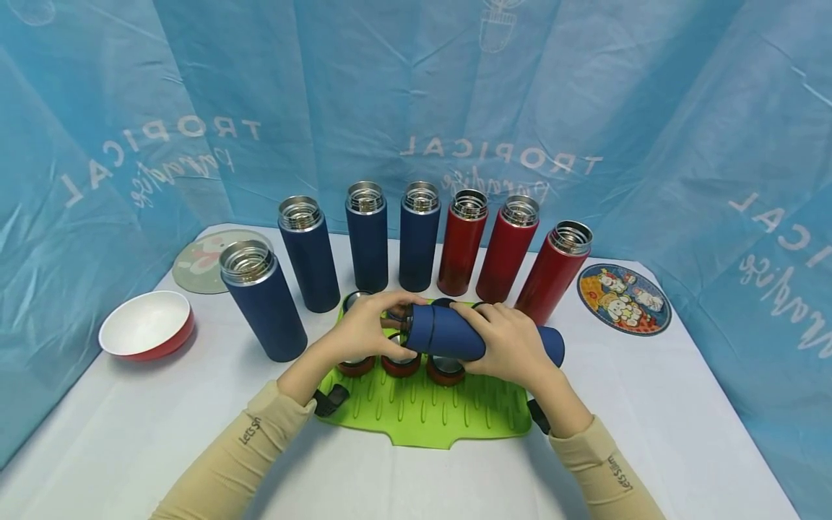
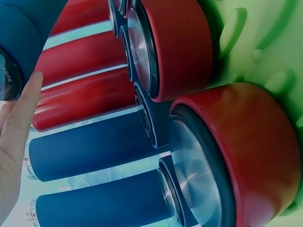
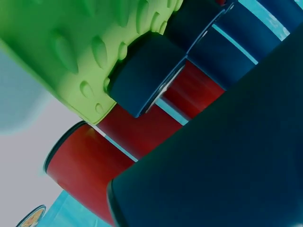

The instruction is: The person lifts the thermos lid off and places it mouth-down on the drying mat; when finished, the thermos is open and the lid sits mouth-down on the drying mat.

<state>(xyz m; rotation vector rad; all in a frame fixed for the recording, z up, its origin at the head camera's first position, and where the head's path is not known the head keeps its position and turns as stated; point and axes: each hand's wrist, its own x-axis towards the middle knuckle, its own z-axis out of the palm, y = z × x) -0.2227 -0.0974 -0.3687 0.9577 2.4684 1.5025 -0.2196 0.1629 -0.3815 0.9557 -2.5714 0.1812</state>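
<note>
A blue thermos bottle (image 1: 458, 336) lies sideways in the air above the green drying mat (image 1: 422, 415). My right hand (image 1: 510, 339) grips its body from above, fingers curled over it. At its left end my left hand (image 1: 364, 325) holds the blue lid (image 1: 420, 325), fingers above and thumb below; a thin seam shows between lid and body. In the left wrist view one finger (image 2: 26, 113) touches the lid's edge. Beneath the bottle, red lids (image 2: 184, 47) and blue lids (image 3: 147, 71) rest on the mat, partly hidden by bottle and hands.
Behind the mat, blue bottles (image 1: 368, 245) and red bottles (image 1: 507, 249) stand lidless in an arc. A red-and-white bowl (image 1: 148, 325) is at the left. Round mats lie at the back left (image 1: 214, 271) and right (image 1: 624, 300). A blue curtain (image 1: 416, 94) surrounds the white table (image 1: 656, 412).
</note>
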